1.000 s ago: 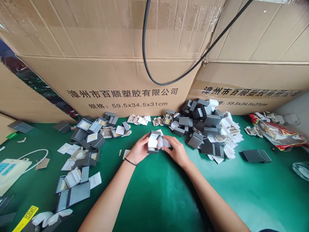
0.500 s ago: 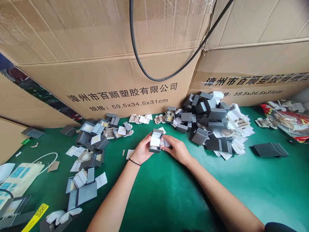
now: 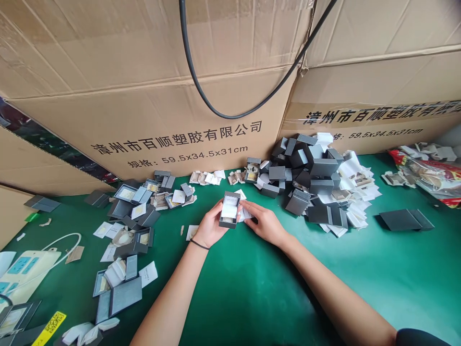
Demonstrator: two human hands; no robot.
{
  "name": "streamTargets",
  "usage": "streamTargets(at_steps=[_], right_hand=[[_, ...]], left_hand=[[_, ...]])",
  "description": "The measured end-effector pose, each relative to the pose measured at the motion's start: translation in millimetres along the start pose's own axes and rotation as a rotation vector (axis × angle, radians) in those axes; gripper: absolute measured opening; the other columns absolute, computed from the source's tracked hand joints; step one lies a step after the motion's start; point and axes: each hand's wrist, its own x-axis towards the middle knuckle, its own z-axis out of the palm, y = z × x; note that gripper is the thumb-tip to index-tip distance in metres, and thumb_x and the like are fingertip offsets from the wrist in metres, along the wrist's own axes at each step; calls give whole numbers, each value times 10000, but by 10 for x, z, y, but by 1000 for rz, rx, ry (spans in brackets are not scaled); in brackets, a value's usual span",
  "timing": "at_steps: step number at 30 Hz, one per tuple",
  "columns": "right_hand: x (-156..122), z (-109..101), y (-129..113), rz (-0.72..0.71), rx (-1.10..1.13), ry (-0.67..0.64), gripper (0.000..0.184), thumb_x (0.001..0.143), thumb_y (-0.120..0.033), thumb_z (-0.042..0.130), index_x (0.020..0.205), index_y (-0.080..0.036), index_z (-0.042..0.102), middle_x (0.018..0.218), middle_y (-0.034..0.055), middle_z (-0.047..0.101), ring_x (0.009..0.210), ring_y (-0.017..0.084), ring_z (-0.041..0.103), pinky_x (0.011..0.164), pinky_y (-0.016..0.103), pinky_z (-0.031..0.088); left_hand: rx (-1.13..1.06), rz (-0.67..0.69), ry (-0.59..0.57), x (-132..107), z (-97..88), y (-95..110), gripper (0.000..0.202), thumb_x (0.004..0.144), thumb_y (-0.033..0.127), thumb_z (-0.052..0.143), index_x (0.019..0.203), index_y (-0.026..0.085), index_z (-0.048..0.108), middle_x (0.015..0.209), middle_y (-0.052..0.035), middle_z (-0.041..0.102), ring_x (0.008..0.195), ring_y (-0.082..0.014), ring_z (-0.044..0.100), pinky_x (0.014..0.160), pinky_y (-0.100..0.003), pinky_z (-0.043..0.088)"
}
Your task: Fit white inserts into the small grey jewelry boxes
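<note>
The small grey box point(image 3: 229, 210) stands between both hands — left hand point(image 3: 209, 227) gripping its side, long axis pointing away. The right hand point(image 3: 264, 223) pinches what seems a white card point(image 3: 245, 213) just beside it.

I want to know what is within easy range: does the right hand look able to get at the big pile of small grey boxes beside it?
Probably yes. The right hand lies on the green table just left of the pile of small grey boxes, with only bare table between them.
</note>
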Motion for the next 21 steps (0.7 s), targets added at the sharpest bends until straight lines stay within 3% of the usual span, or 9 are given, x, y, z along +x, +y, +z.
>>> streamTargets(at_steps=[4, 9, 13, 21], right_hand=[[-2, -40, 17, -66, -4, -24, 554, 874, -383, 294, 1400, -220, 349, 1279, -2, 213, 1244, -16, 256, 1098, 92, 361], [8, -27, -24, -16, -10, 34, 462, 842, -370, 367, 1286, -295, 470, 1236, -21, 278, 1148, 42, 261, 1026, 257, 370], [15, -9, -67, 12, 51, 55, 434, 816, -342, 414, 1238, -297, 507, 1198, -23, 320, 1025, -4, 271, 930, 173, 398], [27, -13, -26, 0, 76, 35, 493, 819, -444, 420, 1256, -233, 508, 1196, 18, 320, 1019, -29, 296, 939, 112, 386]], left_hand=[[9, -3, -11, 5, -15, 9, 339, 884, 227, 470, 1209, 134, 449, 1230, -150, 476, 1103, -277, 499, 852, -373, 447], [31, -10, -13, 1, -6, 16, 344, 886, 239, 469, 1216, 144, 454, 1190, -145, 505, 1091, -267, 511, 898, -415, 428], [32, -10, 17, -6, 1, 12, 335, 880, 232, 479, 1203, 147, 454, 1188, -140, 509, 1058, -256, 533, 891, -419, 433], [9, -15, -23, -14, -15, 2, 378, 873, 229, 487, 1238, 153, 431, 1187, -140, 512, 1088, -250, 516, 924, -402, 417]])
